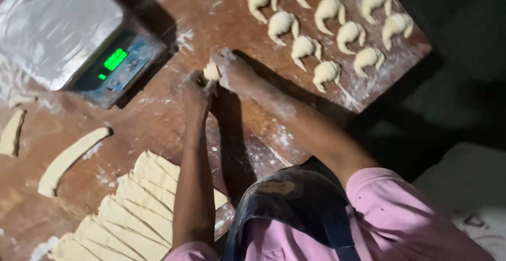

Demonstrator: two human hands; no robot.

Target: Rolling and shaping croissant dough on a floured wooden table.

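Here, both hands meet just above the centre of the wooden table, working one small dough piece. The left hand presses at it from seven o'clock, fingers closed onto its near end; the right hand covers it from three o'clock, fingers curled over its far side. So both are clamped on the dough, which sits between them, on or just above the floured board.

It looks soft and light, easily dented and probably a bit tacky; flour dusts the wood. A gentle pinch at the tapered ends would likely suit it better than a squeeze at the plump middle.

At twelve to one o'clock lie rows of shaped crescents. At ten o'clock stands a scale with a foil-wrapped pan. At seven o'clock lie cut dough triangles, with a loose strip at nine.
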